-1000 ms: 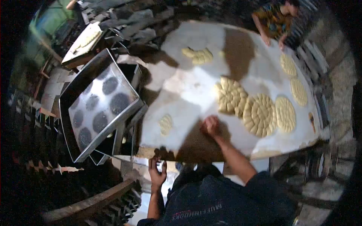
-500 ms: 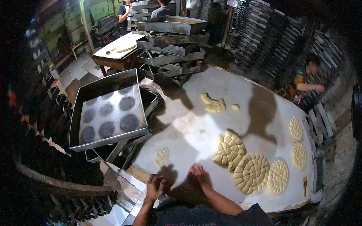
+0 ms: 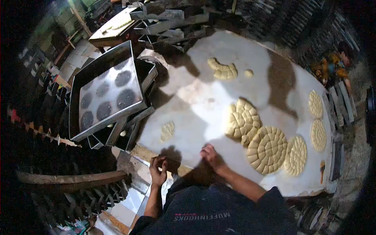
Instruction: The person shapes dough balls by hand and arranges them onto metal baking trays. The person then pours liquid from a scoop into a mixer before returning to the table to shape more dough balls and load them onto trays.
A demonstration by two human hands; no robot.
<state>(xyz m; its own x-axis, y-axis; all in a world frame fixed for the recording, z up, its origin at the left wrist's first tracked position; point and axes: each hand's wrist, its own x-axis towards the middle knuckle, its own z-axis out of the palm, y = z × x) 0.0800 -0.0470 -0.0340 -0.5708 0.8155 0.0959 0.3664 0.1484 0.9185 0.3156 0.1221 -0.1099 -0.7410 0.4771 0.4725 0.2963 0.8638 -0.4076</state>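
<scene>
My left hand [image 3: 158, 171] is raised at the table's near edge, thumb and bent fingers apart, with nothing in it. Over the tabletop's near side, my right hand [image 3: 213, 158] has loosely bent fingers and no visible object; slight blur softens it. Beyond the hands lies a pale patch of small crumb-like bits [image 3: 167, 132]. Right of my right hand sit dough rounds cut into segments: one with a ragged outline [image 3: 242, 120], a large one [image 3: 268, 150] and a flatter one [image 3: 296, 155]. A curved strip of dough pieces [image 3: 224, 69] lies farther back, beside a small dough lump [image 3: 248, 73].
A square metal pan [image 3: 108, 113] with dark round marks rests on stacked pans at left. More pans [image 3: 168, 25] are stacked behind. Two dough rounds [image 3: 318, 135] and a brush [image 3: 322, 172] lie near the right edge. A person [image 3: 333, 68] is beyond the table's right side.
The view has tilted downward, so the table and pans appear higher and more of my shirt shows. Both hands stay near the table's front edge. The person at right leans lower.
</scene>
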